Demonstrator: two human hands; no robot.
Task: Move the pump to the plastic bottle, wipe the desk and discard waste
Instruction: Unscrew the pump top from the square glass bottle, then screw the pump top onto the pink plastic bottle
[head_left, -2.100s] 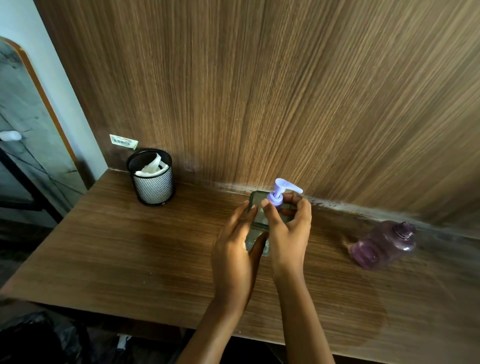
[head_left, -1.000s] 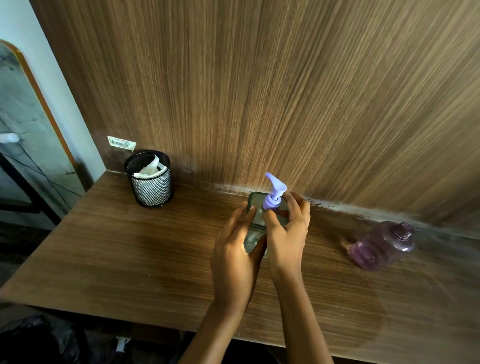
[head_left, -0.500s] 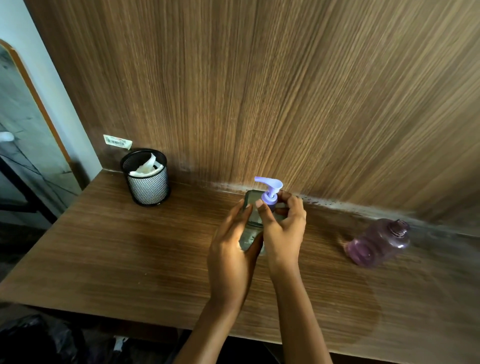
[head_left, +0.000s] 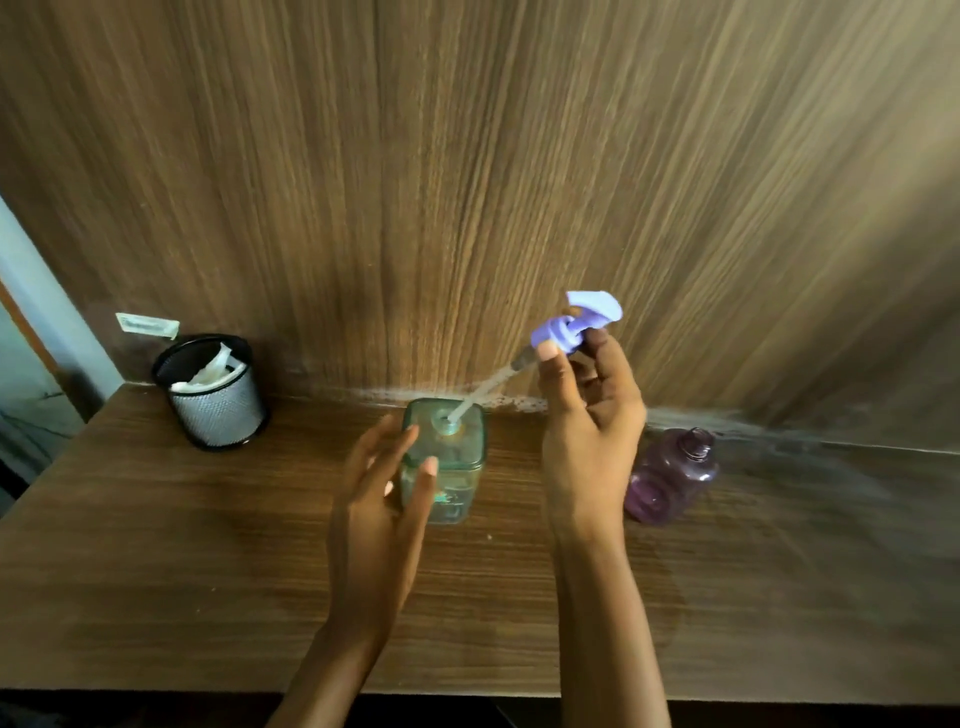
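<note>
A square clear greenish bottle stands upright on the wooden desk near the back wall. My left hand grips its left side. My right hand pinches the lilac pump by its collar, lifted up and to the right of the bottle. The pump's thin tube slants down and its tip is still inside the bottle's neck. A purple plastic bottle without a cap leans on the desk just right of my right hand.
A black mesh bin with white crumpled paper inside stands at the back left of the desk. A wood-grain wall panel rises directly behind the desk. A faint wet stain spreads over the desk surface at the front right.
My right hand turned the pump on the square bottle, then pulled it off and raised it up to the right, drawing the tube almost out. The left hand kept holding the bottle.
</note>
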